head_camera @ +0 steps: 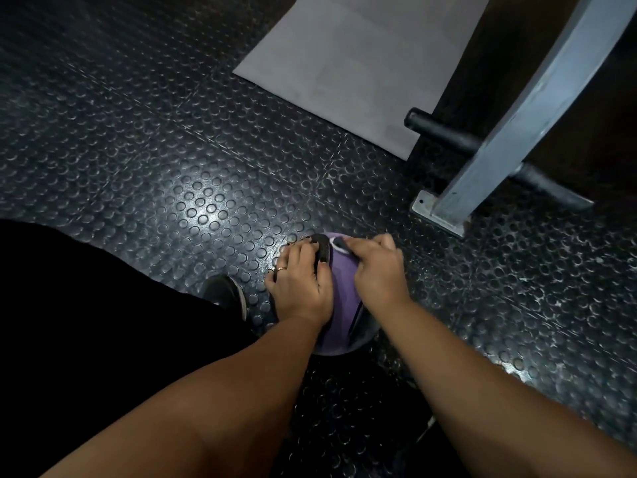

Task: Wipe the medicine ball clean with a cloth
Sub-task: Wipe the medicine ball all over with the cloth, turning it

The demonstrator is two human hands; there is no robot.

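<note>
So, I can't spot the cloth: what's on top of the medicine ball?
Both hands. The left hand rests across a black band on the medicine ball; the right hand pinches a pale piece, likely cloth, at its top. What they cover is hidden.

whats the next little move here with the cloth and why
Probably draw the right hand with the cloth toward you across the medicine ball: the cloth sits at its far top, the near purple face is bare, and the left hand rests on it.
</note>
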